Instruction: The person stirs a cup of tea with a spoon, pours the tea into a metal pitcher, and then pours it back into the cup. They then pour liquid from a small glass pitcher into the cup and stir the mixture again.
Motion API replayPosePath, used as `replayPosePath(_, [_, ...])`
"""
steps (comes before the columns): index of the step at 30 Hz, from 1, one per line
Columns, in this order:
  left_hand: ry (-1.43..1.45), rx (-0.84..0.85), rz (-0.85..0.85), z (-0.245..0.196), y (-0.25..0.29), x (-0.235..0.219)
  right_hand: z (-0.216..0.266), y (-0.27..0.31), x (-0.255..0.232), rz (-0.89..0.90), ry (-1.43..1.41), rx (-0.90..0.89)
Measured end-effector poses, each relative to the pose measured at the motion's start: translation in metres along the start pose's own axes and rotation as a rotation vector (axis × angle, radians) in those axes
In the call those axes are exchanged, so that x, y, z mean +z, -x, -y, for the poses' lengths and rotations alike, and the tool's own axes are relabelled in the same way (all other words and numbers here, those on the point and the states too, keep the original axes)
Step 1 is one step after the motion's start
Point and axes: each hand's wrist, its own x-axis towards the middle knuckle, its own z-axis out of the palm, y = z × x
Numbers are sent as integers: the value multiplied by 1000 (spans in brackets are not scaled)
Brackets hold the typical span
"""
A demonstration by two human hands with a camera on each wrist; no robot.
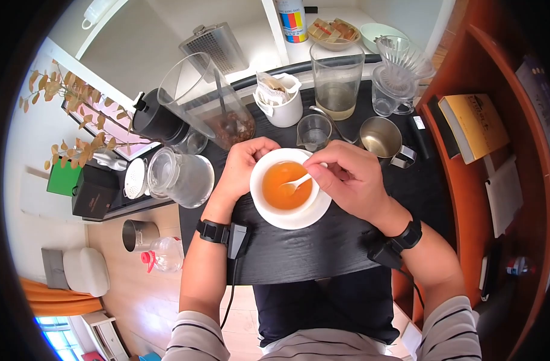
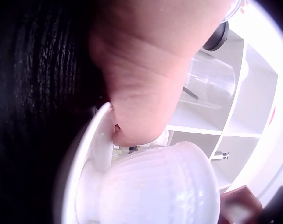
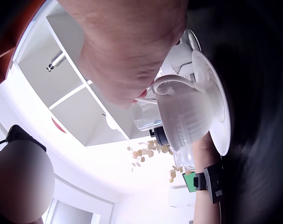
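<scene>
A white teacup [image 1: 256,191] of orange-brown tea [image 1: 277,178] stands on a white saucer [image 1: 322,209] at the middle of the black table. My left hand [image 1: 244,167] pinches the saucer's far left edge; the left wrist view shows the thumb [image 2: 141,133] over its rim, beside the ribbed cup wall. Between thumb and fingertips, my right hand [image 1: 356,180] holds a small white spoon [image 1: 298,182], its bowl dipped in the tea. The cup's curled handle [image 3: 171,80] lies below that hand in the right wrist view.
Behind the cup stand a small glass beaker [image 1: 315,133], a steel mug [image 1: 380,139], a white filter cup [image 1: 285,113] and a tall glass [image 1: 338,90]. A lidded glass jar [image 1: 188,177] sits left. Orange-brown shelves [image 1: 467,198] rise at the right.
</scene>
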Motion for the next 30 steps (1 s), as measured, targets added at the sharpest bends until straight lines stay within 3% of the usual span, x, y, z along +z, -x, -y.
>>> replayPosePath(8, [-18, 15, -16, 6, 0, -2, -7, 3, 6, 45, -153, 74])
replayPosePath(12, [-15, 15, -10, 9, -1, -3, -7, -1, 4, 36, -91, 27])
replayPosePath(17, [17, 13, -20, 8, -1, -2, 1, -3, 3, -96, 23, -65])
replayPosePath(24, [-21, 12, -24, 6, 0, -2, 1, 1, 2, -9, -58, 5])
replayPosePath(26, [-23, 17, -18, 7, 0, -3, 0, 0, 5, 55, -49, -49])
replayPosePath(30, [-55, 23, -17, 7, 0, -3, 2, -3, 4, 4, 18, -110])
